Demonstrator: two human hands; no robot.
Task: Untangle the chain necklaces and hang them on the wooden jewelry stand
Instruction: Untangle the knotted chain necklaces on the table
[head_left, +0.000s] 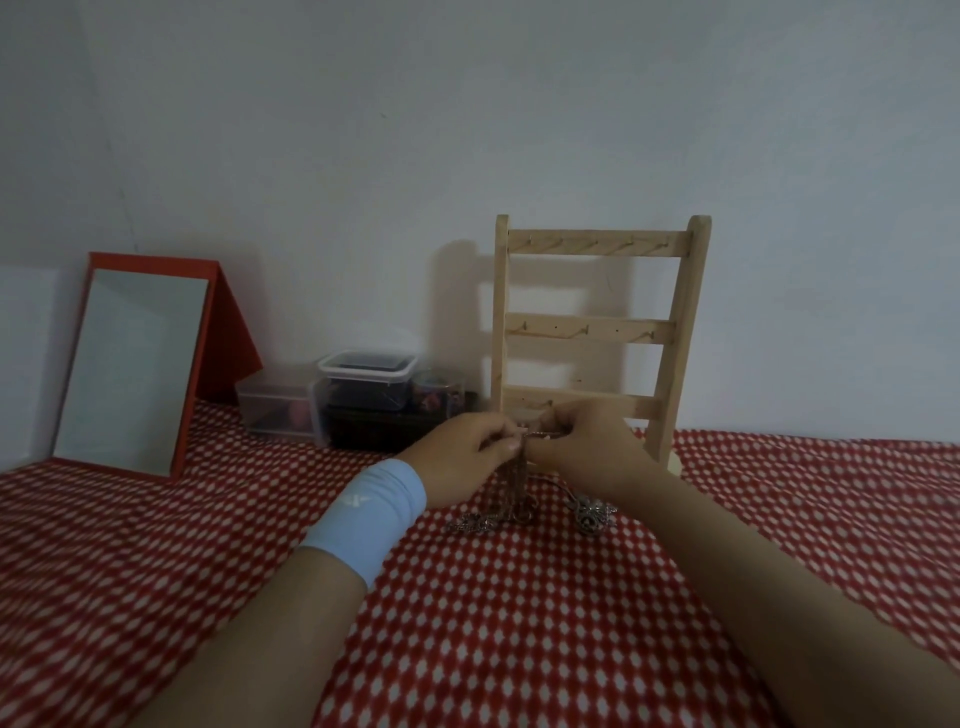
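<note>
Your left hand (462, 447) and right hand (587, 441) both pinch the chain (515, 470) hanging straight down; the stand (592, 327) rises just behind.

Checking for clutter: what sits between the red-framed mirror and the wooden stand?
In the head view, clear plastic containers and a dark box sit there.
</note>
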